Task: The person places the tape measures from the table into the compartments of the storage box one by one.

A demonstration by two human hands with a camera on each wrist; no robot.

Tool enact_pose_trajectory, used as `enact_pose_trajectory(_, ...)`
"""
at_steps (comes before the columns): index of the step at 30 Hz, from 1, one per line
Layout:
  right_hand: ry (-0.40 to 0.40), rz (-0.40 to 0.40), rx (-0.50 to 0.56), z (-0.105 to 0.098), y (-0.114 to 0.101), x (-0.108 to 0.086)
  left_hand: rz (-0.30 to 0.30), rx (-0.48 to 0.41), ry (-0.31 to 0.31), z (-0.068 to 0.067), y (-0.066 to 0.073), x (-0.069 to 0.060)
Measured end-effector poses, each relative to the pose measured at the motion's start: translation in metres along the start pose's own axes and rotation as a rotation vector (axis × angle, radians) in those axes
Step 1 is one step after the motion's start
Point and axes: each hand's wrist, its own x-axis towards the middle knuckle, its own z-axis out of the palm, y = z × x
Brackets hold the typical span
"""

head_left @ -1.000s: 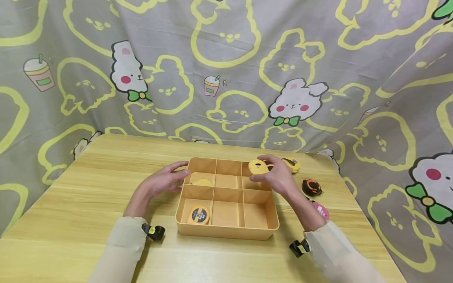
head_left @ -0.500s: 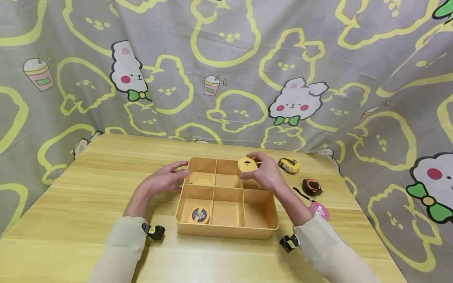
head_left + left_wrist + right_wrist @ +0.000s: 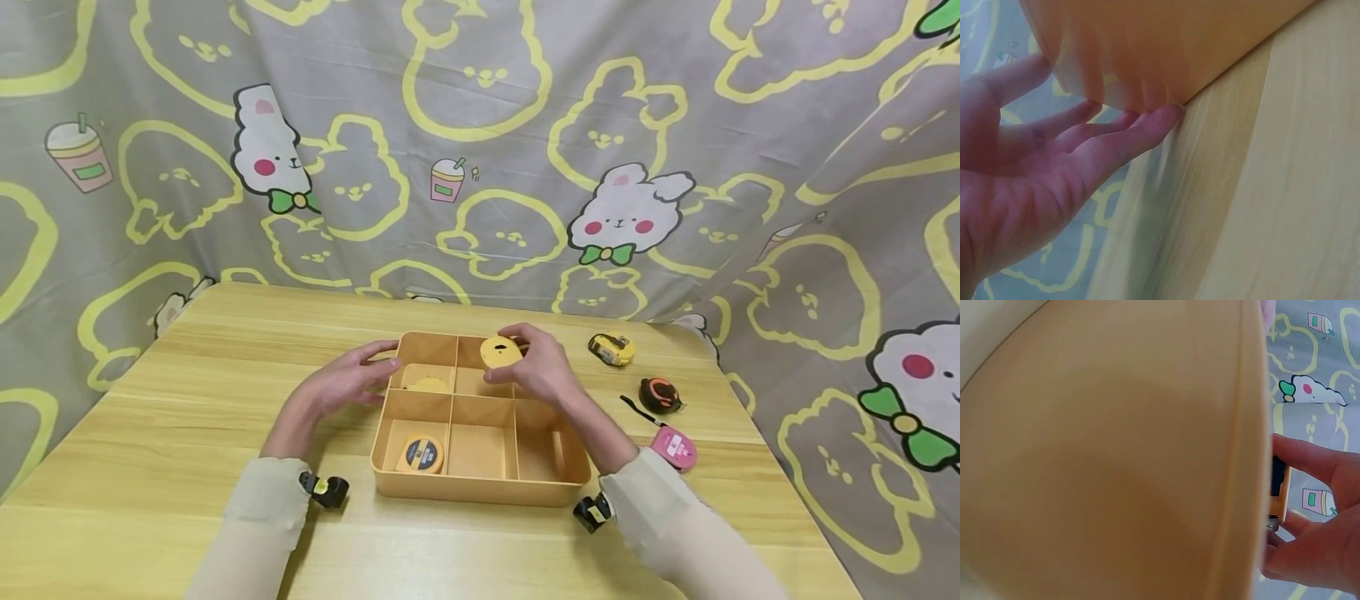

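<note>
An orange box (image 3: 480,492) with six compartments stands on the table. My right hand (image 3: 536,367) holds a round yellow tape measure (image 3: 500,352) between thumb and fingers above the back middle compartment; in the right wrist view the hand (image 3: 1325,515) grips it beyond the box wall (image 3: 1116,450). At the box's left side is my left hand (image 3: 348,382), fingertips touching the outer wall, fingers relaxed, as the left wrist view shows the hand (image 3: 1041,150) against the wall (image 3: 1122,50). A yellow item (image 3: 429,383) lies in the back left compartment, an orange tape measure (image 3: 422,456) in the front left one.
Right of the box lie a yellow tape measure (image 3: 612,349), a black and orange one (image 3: 661,395) and a pink one (image 3: 674,448) with a black strap. A patterned curtain (image 3: 337,275) hangs behind the wooden table (image 3: 150,433).
My right hand has carried the round yellow tape measure leftward, from over the back right compartment to over the back middle one. The left hand has stayed at the box's side.
</note>
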Motion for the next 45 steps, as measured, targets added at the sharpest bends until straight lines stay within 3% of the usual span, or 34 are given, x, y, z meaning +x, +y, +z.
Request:
enact_pose_trajectory(24, -0.030, -0.011, -0.026, 0.022, -0.007, 0.002, 0.005, 0.035, 0.000, 0.001, 0.001, -0.001)
enact_pose_trajectory(45, -0.067, 0.026, -0.065, 0.024, -0.010, -0.001, 0.008, 0.004, -0.013, -0.001, 0.001, -0.001)
